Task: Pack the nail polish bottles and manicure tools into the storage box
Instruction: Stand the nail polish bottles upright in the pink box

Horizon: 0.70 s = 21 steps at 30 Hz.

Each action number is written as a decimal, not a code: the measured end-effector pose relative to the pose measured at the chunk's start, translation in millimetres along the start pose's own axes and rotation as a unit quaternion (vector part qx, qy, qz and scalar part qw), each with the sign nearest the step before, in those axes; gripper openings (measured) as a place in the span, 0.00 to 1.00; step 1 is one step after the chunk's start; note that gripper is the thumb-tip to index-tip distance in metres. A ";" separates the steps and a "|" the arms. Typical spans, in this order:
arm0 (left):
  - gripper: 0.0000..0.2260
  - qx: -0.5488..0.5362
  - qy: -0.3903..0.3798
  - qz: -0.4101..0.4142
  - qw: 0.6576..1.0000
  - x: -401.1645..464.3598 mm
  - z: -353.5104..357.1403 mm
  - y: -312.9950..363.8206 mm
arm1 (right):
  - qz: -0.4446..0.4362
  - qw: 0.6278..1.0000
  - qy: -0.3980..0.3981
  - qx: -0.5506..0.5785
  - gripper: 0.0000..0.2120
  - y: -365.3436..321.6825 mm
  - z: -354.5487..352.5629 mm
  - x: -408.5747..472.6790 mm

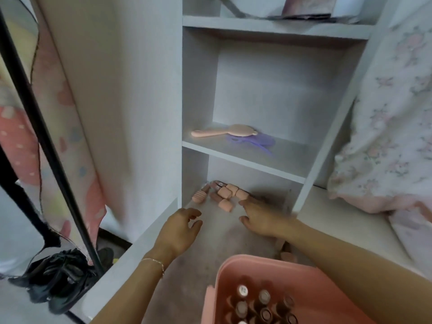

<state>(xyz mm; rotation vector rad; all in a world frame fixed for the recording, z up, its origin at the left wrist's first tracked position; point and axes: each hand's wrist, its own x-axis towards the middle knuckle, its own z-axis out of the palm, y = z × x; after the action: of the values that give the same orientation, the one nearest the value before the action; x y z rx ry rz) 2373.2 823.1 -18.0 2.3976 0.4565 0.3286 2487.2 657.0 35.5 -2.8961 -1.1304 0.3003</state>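
Both hands empty, fingers loosely spread: left hand (180, 226), right hand (259, 218) reaching toward peach manicure tools (224, 195) clustered at table back; bottles upright in pink storage box (327, 291), near edge for short carry.

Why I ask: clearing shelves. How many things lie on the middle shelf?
2: a pink hairbrush on the left; a purple hair accessory against its head, on the right.
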 end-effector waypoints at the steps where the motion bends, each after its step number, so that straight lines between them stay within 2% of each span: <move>1: 0.13 0.003 0.012 0.006 1.000 5.4 2.9 -2.5 | 0.006 0.999 -0.006 -0.050 0.16 3.4 3.0 7.1; 5: 0.17 0.023 0.064 0.047 0.997 28.1 13.2 -5.0 | 0.034 0.989 -0.037 -0.137 0.15 14.1 12.9 26.8; 7: 0.19 0.047 0.074 0.067 0.994 40.8 19.4 -4.8 | 0.029 0.989 -0.034 -0.142 0.15 14.5 16.8 33.4; 9: 0.21 0.084 0.069 0.053 0.993 53.7 27.6 -2.8 | 0.017 0.992 -0.008 -0.122 0.14 13.3 19.6 37.5; 14: 0.24 0.138 0.069 -0.038 0.987 74.8 52.3 7.9 | -0.035 0.994 0.088 0.047 0.09 9.2 16.5 37.9; 18: 0.18 0.191 0.083 -0.056 0.977 76.0 59.3 9.8 | -0.070 0.969 0.151 0.181 0.05 0.7 8.9 32.0; 21: 0.14 0.147 0.083 -0.073 0.983 69.2 55.7 11.9 | -0.083 0.954 0.167 0.235 0.07 -3.3 2.1 23.0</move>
<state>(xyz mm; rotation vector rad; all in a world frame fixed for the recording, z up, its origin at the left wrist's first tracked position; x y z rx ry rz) 2458.1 810.9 -43.8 2.6119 0.8020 0.4206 2501.1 674.8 29.8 -2.3117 -1.0595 0.0568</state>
